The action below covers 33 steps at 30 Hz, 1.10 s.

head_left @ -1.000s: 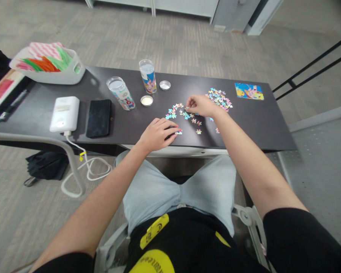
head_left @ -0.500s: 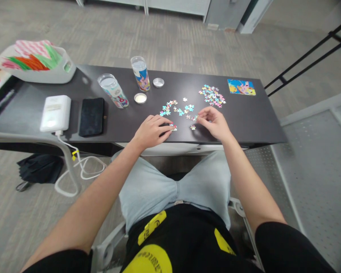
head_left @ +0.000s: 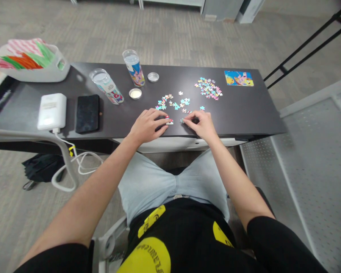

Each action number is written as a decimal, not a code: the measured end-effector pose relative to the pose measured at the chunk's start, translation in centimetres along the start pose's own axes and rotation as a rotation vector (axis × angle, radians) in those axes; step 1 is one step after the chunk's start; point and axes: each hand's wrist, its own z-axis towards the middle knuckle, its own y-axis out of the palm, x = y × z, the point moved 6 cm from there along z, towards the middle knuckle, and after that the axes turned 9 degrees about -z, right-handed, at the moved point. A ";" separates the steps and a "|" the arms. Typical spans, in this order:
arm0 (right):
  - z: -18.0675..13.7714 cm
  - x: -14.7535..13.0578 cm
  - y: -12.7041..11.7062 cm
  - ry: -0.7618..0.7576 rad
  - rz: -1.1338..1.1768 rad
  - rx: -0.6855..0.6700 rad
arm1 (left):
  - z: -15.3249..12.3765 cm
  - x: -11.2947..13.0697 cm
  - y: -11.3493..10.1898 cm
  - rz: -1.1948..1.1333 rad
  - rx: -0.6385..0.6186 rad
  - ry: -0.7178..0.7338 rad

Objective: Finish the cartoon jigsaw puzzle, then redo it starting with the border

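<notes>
My left hand rests at the table's near edge, index fingertip and thumb at a small cluster of red and white jigsaw pieces lying flat. My right hand is closed in a pinch at a small jigsaw piece, a short gap to the right of that cluster. Loose jigsaw pieces are spread just beyond both hands. A single blue jigsaw piece lies above my right hand. Farther back is a heap of jigsaw pieces.
A picture card lies at the back right. Two clear printed canisters and two round lids stand at the back left. Farther left are a black phone, a white charger with a cable, and a white basket.
My right hand has moved left, closer to the cluster, and now pinches a piece there. A blue piece now lies alone above it. My left hand stays at the cluster.
</notes>
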 end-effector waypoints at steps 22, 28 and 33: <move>-0.4 1.7 -0.7 -0.104 -0.287 -0.012 | 3.7 4.1 4.1 -0.126 0.240 -0.460; -0.5 0.2 0.3 -0.158 -0.378 -0.081 | 2.6 2.0 2.7 -0.185 0.269 -0.417; 0.2 0.0 0.9 -0.163 -0.397 -0.073 | 0.2 -1.0 0.2 -0.153 0.275 -0.480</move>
